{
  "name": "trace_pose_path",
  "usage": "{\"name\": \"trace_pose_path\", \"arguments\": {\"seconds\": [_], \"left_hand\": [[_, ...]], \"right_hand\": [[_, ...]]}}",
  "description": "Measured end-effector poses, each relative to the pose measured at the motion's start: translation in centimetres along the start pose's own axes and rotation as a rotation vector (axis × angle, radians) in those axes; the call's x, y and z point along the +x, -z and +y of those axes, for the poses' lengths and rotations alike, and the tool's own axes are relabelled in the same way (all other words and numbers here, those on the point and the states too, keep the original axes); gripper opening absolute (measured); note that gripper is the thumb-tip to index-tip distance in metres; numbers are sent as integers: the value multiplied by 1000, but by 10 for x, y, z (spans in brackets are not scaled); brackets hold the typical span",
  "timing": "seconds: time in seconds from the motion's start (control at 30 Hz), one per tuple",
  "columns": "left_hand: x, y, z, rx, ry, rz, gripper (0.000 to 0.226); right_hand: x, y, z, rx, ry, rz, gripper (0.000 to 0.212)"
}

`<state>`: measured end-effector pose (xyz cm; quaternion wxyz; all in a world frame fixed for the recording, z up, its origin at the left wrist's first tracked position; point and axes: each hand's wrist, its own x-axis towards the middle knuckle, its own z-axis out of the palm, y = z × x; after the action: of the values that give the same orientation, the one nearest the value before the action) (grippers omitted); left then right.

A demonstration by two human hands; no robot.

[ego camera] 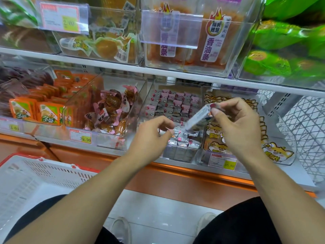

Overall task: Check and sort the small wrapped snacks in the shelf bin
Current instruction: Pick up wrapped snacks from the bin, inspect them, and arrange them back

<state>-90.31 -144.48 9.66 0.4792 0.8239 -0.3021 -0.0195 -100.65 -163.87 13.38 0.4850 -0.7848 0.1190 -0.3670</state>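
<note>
A clear shelf bin (177,155) on the lower shelf holds several small grey-and-pink wrapped snacks (173,104). My right hand (237,127) pinches one grey wrapped snack (198,118) by its upper end and holds it tilted above the bin's right side. My left hand (153,136) hovers over the bin's front half with its fingers curled; the fingertips sit close to the snacks and I cannot tell whether they hold one.
To the left stands a clear bin of brown wrapped snacks (109,111), then orange packets (47,115). A bin of cat-print packs (274,152) is on the right, beside a white wire rack (306,131). A white basket (31,182) sits at lower left.
</note>
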Motion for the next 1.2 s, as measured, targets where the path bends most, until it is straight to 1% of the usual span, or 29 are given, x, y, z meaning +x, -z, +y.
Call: {"name": "trace_pose_path", "arguments": {"seconds": [0.1,0.23,0.33,0.4,0.5,0.57,0.7,0.8,0.83,0.9,0.97,1.03,1.13,1.2], "left_hand": [[10,-12,-1,206,-91,-22,21],[31,-27,1,427,-190,-73,31],[44,-35,0,607,-205,-139,34],[49,-38,-1,640,-181,-153,30],[52,-41,0,582,-149,-132,14],[53,-42,-2,524,-135,-125,4],[51,-43,-6,473,-121,-132,4],[48,-42,-6,444,-111,-125,4],[47,-43,-7,437,-108,-121,5],[47,-43,-9,429,-102,-120,10],[47,-43,-9,406,-96,-120,13],[47,-44,-7,380,-98,-114,13],[44,-43,-1,312,-113,-109,10],[42,-39,6,194,-122,-74,8]], "right_hand": [[1,1,4,-231,74,-110,16],[-3,-7,9,-448,152,-265,12],[-2,-14,7,-658,239,-285,11],[1,-17,4,-786,260,-256,11],[4,-13,0,-848,268,-190,8],[5,-9,0,-838,237,-205,9],[10,-7,0,-807,206,-304,12],[13,-5,-2,-829,203,-518,19],[12,-6,-1,-845,212,-552,21],[12,-7,3,-847,205,-509,17],[14,-13,8,-924,163,-460,10],[18,-22,12,-1049,99,-494,7],[14,-33,12,-1208,114,-550,21],[6,-38,13,-1299,158,-610,26]]}}
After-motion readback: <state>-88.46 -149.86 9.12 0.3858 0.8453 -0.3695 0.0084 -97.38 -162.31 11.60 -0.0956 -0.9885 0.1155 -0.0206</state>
